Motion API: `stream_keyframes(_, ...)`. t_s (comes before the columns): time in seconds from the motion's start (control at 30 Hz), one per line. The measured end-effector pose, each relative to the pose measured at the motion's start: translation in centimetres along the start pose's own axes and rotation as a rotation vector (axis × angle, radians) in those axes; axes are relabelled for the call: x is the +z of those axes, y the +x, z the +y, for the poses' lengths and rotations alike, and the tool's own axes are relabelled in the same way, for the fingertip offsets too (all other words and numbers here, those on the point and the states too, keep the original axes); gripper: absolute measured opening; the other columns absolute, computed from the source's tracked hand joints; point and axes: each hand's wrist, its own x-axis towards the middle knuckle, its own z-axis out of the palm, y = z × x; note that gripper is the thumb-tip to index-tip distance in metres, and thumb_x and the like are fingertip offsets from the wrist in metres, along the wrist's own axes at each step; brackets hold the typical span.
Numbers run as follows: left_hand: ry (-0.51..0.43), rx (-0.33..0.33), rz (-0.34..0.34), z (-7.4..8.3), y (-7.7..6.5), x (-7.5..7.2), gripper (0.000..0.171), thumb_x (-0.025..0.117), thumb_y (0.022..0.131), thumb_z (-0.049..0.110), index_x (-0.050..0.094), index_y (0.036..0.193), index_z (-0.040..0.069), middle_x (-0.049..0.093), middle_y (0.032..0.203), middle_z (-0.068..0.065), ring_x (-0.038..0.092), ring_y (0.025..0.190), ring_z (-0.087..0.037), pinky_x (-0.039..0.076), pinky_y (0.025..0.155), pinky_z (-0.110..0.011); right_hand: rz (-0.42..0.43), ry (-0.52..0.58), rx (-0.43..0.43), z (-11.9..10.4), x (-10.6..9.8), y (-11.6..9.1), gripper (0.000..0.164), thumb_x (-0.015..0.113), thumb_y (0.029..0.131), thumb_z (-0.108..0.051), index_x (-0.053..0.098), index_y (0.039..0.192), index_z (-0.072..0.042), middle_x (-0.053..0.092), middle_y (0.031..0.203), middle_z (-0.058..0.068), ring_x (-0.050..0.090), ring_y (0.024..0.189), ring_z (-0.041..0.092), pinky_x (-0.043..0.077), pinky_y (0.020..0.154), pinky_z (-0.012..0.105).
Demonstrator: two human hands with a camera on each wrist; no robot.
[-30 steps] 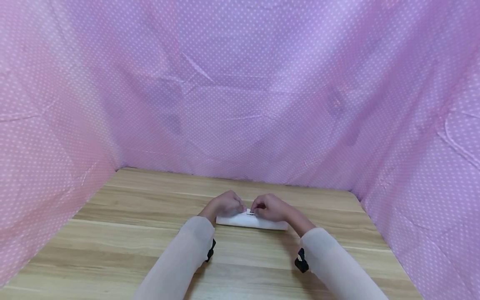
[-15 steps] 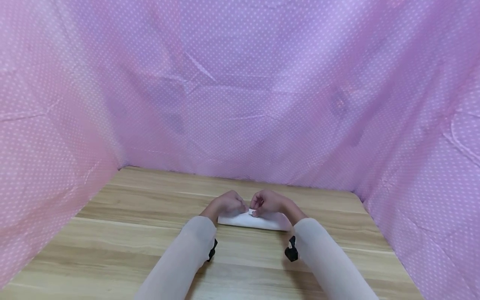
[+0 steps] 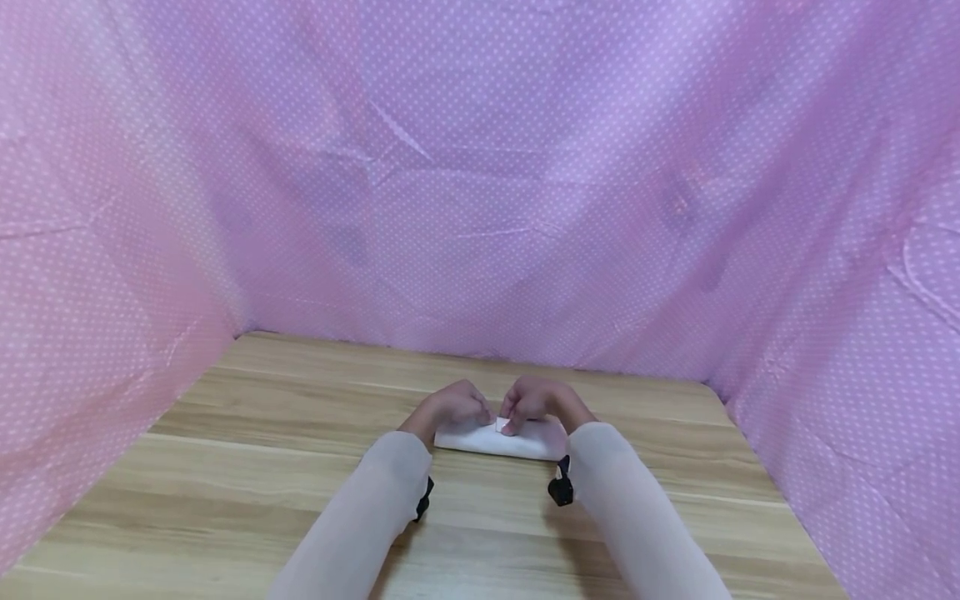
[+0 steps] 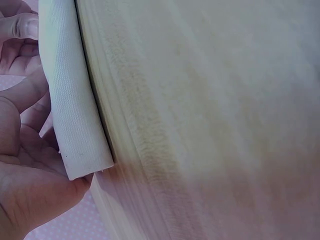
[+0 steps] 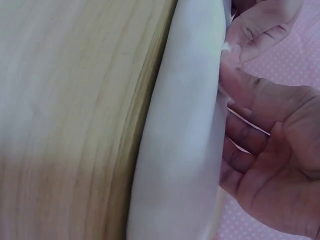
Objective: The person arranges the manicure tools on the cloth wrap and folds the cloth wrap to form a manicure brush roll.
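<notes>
A white woven-cloth bundle (image 3: pixel 491 445), long and narrow like a roll or folded pouch, lies crosswise in the middle of the table. My left hand (image 3: pixel 455 406) grips its far edge left of centre, fingers curled. On top near the middle is a small white tab (image 3: pixel 500 424), which my right hand (image 3: pixel 534 401) pinches, thumb on its near face. The left wrist view shows the bundle's squared end (image 4: pixel 87 162) beside the left palm. In the right wrist view its smooth near side (image 5: pixel 177 130) hides part of the right fingertips, and both hands' fingertips nearly meet.
The wood-grain table (image 3: pixel 300 467) extends on all sides of the bundle. Pink polka-dot cloth (image 3: pixel 480 208) hangs behind and at both sides. Long pale sleeves cover the forearms, with a black bow (image 3: pixel 560 483) at the right cuff.
My right forearm and elbow have swung inward to the left, and the right wrist has turned. The right thumb has come over the tab. The left hand has stayed in place.
</notes>
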Motion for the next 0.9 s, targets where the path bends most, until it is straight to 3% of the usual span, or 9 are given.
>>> stream_keyframes(0.2,0.031,-0.007,0.009,0.1,-0.1,-0.2,0.013,0.074,0.089,0.019,0.083,0.095,0.012,0.075,0.109,0.004,0.061,0.112,-0.018,0.043,0.109,-0.044,0.020,0.013,-0.013,0.4,0.1,0.2,0.021,0.086,0.083,-0.019,0.078,0.101,-0.011,0.073,0.099,-0.004,0.063,0.099,0.014,0.046,0.105,0.043)
stream_keyframes(0.43,0.013,0.026,-0.006,-0.2,0.0,-0.2,0.014,0.074,0.089,0.018,0.082,0.097,0.010,0.075,0.112,-0.001,0.062,0.115,-0.025,0.040,0.111,-0.050,0.055,0.106,-0.069,1.5,0.6,0.3,0.019,0.086,0.083,-0.014,0.078,0.099,-0.008,0.073,0.089,-0.003,0.062,0.089,0.012,0.048,0.093,0.033)
stream_keyframes(0.67,0.050,0.096,-0.013,-0.8,0.3,0.0,0.010,0.075,0.092,0.017,0.081,0.097,0.011,0.075,0.106,0.001,0.062,0.111,-0.019,0.043,0.109,-0.048,0.044,0.168,-0.161,2.7,1.0,0.2,0.020,0.084,0.085,-0.009,0.076,0.101,-0.001,0.073,0.089,0.000,0.063,0.084,0.010,0.052,0.081,0.025)
stream_keyframes(0.9,0.051,0.164,0.057,-1.1,-0.8,-1.4,0.006,0.072,0.095,0.015,0.076,0.097,0.011,0.071,0.096,0.003,0.062,0.097,-0.016,0.052,0.090,-0.039,0.076,0.175,-0.170,3.6,0.1,-1.3,0.030,0.084,0.085,-0.012,0.073,0.112,-0.005,0.074,0.103,0.001,0.067,0.097,0.014,0.053,0.092,0.033)
